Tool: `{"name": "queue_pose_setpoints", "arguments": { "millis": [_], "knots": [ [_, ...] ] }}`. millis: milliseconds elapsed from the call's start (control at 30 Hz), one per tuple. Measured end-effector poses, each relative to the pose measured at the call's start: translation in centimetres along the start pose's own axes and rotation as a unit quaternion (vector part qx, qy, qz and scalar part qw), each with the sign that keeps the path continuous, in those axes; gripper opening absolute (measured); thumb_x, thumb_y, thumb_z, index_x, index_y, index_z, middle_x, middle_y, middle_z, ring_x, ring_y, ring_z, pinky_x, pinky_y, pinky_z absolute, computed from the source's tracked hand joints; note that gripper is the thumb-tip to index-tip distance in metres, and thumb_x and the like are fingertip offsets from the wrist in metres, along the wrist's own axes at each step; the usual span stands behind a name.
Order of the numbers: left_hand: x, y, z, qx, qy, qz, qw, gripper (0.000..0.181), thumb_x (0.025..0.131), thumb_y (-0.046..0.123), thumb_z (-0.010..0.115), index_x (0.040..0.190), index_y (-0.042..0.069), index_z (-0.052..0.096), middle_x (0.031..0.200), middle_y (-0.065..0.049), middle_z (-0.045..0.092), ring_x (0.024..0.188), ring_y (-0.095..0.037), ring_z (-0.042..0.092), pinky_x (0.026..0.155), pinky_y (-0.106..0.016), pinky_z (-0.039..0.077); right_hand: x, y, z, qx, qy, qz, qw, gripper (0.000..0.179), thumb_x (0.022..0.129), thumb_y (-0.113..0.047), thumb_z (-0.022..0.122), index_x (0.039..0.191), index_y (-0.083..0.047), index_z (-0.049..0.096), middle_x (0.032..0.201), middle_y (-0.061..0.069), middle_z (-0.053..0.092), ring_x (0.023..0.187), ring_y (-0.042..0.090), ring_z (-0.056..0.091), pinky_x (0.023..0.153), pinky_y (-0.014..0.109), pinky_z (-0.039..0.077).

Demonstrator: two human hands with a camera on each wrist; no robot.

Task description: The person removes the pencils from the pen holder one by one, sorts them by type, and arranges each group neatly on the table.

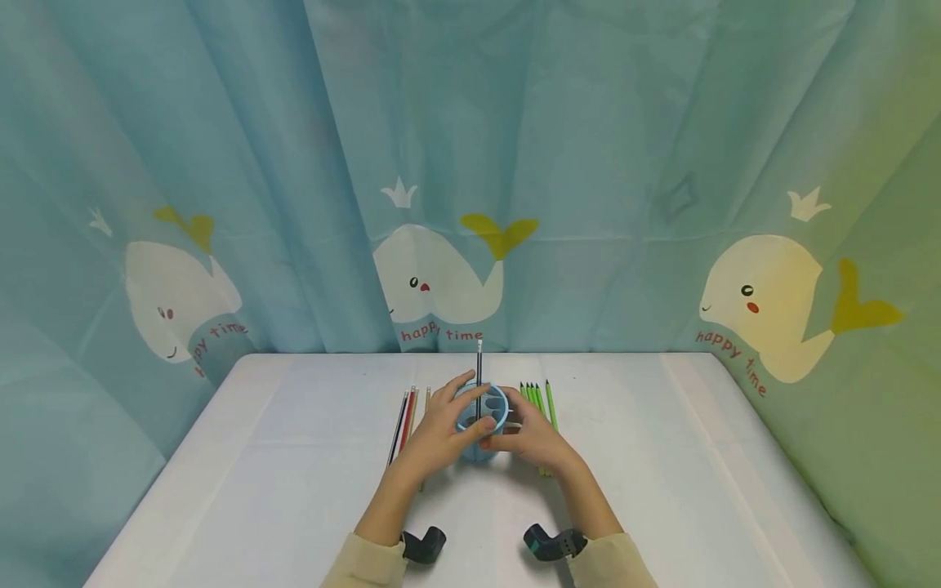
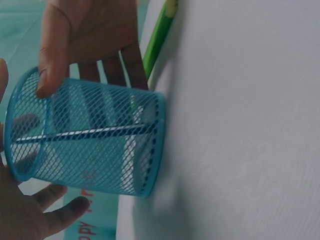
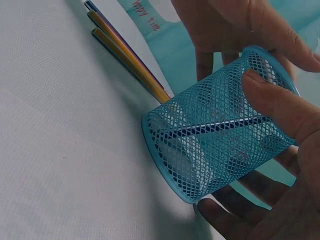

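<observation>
A blue mesh pen cup is between both hands over the middle of the white table. One dark striped pencil stands in it, light end up, its lower part showing through the mesh. My right hand holds the cup from the right side; its thumb presses the wall near the rim and its fingers go round behind. My left hand is at the cup's left, fingers spread loosely by the rim; in the right wrist view its thumb points away from the mesh.
Several striped, red and yellowish pencils lie on the table left of the cup. Several green pencils lie to the right, partly behind the right hand. A whale-print curtain hangs along the table's back edge.
</observation>
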State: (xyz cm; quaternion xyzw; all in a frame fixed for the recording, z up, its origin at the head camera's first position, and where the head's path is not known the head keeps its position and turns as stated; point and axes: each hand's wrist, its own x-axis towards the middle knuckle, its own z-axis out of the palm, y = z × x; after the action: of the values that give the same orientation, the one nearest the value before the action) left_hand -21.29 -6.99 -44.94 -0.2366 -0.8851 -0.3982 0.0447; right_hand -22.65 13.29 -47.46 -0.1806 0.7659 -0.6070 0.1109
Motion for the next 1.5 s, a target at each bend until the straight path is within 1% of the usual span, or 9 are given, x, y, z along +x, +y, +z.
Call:
{"name": "queue_pose_setpoints", "arguments": {
  "millis": [167, 267, 500, 667, 833, 1067, 1133, 1300, 1500],
  "knots": [
    [0.0, -0.1, 0.3, 0.006, -0.002, -0.005, 1.0000, 0.059, 0.098, 0.048, 0.059, 0.148, 0.019, 0.049, 0.163, -0.005, 0.028, 0.147, -0.040, 0.027, 0.110, -0.069, 0.032, 0.1, 0.0, 0.0, -0.003, -0.002, -0.001, 1.0000, 0.080, 0.079, -0.018, 0.084, 0.147, -0.016, 0.043, 0.138, 0.012, 0.055, 0.123, 0.033, 0.056, 0.104, 0.050, 0.049],
    [0.0, 0.0, 0.1, 0.006, 0.000, -0.010, 0.9999, 0.061, 0.098, 0.047, 0.059, 0.149, 0.016, 0.048, 0.161, -0.007, 0.030, 0.146, -0.040, 0.028, 0.110, -0.068, 0.034, 0.2, 0.1, 0.0, -0.004, 0.002, 0.002, 1.0000, 0.081, 0.078, -0.018, 0.085, 0.147, -0.017, 0.043, 0.139, 0.012, 0.055, 0.124, 0.034, 0.056, 0.105, 0.051, 0.048],
    [-0.2, -0.1, -0.5, 0.002, 0.005, -0.025, 0.9997, 0.061, 0.098, 0.048, 0.059, 0.149, 0.018, 0.048, 0.158, -0.009, 0.036, 0.144, -0.038, 0.035, 0.109, -0.066, 0.038, 0.1, -0.1, 0.1, -0.006, 0.005, 0.006, 0.9999, 0.081, 0.078, -0.018, 0.085, 0.147, -0.016, 0.043, 0.139, 0.011, 0.055, 0.125, 0.034, 0.055, 0.106, 0.053, 0.048],
    [-0.2, 0.0, -1.0, -0.008, 0.015, -0.020, 0.9997, 0.059, 0.098, 0.045, 0.060, 0.148, 0.015, 0.049, 0.155, -0.010, 0.040, 0.143, -0.036, 0.038, 0.111, -0.063, 0.037, 0.1, -0.2, 0.1, 0.000, 0.010, 0.009, 0.9999, 0.081, 0.078, -0.017, 0.085, 0.147, -0.016, 0.044, 0.139, 0.011, 0.055, 0.126, 0.035, 0.054, 0.106, 0.054, 0.047],
    [-0.2, 0.1, -1.5, -0.015, 0.030, -0.014, 0.9993, 0.058, 0.097, 0.044, 0.061, 0.146, 0.015, 0.051, 0.151, -0.011, 0.045, 0.141, -0.035, 0.040, 0.111, -0.062, 0.038, 0.1, -0.3, 0.1, 0.001, 0.013, 0.008, 0.9999, 0.080, 0.078, -0.017, 0.085, 0.146, -0.016, 0.045, 0.139, 0.011, 0.055, 0.126, 0.035, 0.054, 0.106, 0.054, 0.047],
    [-0.2, 0.1, -2.0, -0.035, 0.046, -0.004, 0.9983, 0.054, 0.098, 0.040, 0.062, 0.144, 0.014, 0.053, 0.149, -0.008, 0.048, 0.137, -0.031, 0.045, 0.103, -0.051, 0.050, 0.0, -0.2, 0.2, -0.003, 0.014, 0.009, 0.9999, 0.080, 0.077, -0.017, 0.085, 0.146, -0.014, 0.044, 0.141, 0.012, 0.054, 0.126, 0.037, 0.055, 0.105, 0.054, 0.048],
    [-0.3, 0.1, -2.1, -0.042, 0.049, -0.001, 0.9979, 0.052, 0.099, 0.039, 0.062, 0.144, 0.014, 0.053, 0.148, -0.008, 0.048, 0.136, -0.029, 0.046, 0.101, -0.049, 0.051, 0.0, -0.2, 0.2, -0.005, 0.016, 0.008, 0.9998, 0.081, 0.077, -0.017, 0.085, 0.146, -0.013, 0.044, 0.142, 0.013, 0.054, 0.127, 0.038, 0.054, 0.105, 0.054, 0.047],
    [-0.4, 0.3, -2.3, -0.043, 0.056, -0.003, 0.9975, 0.050, 0.099, 0.039, 0.061, 0.143, 0.016, 0.055, 0.147, -0.006, 0.049, 0.135, -0.027, 0.047, 0.101, -0.047, 0.052, -0.2, -0.2, 0.4, -0.009, 0.022, 0.014, 0.9996, 0.080, 0.077, -0.017, 0.086, 0.146, -0.015, 0.045, 0.142, 0.013, 0.054, 0.126, 0.038, 0.054, 0.105, 0.055, 0.047],
    [-0.5, 0.8, -2.8, -0.045, 0.064, -0.001, 0.9969, 0.048, 0.098, 0.033, 0.064, 0.143, 0.017, 0.055, 0.147, -0.004, 0.049, 0.136, -0.026, 0.047, 0.100, -0.047, 0.052, -0.1, -0.3, 0.5, -0.003, 0.023, 0.014, 0.9996, 0.080, 0.076, -0.015, 0.085, 0.146, -0.015, 0.045, 0.141, 0.012, 0.054, 0.126, 0.037, 0.055, 0.105, 0.055, 0.047]
  ]
}}
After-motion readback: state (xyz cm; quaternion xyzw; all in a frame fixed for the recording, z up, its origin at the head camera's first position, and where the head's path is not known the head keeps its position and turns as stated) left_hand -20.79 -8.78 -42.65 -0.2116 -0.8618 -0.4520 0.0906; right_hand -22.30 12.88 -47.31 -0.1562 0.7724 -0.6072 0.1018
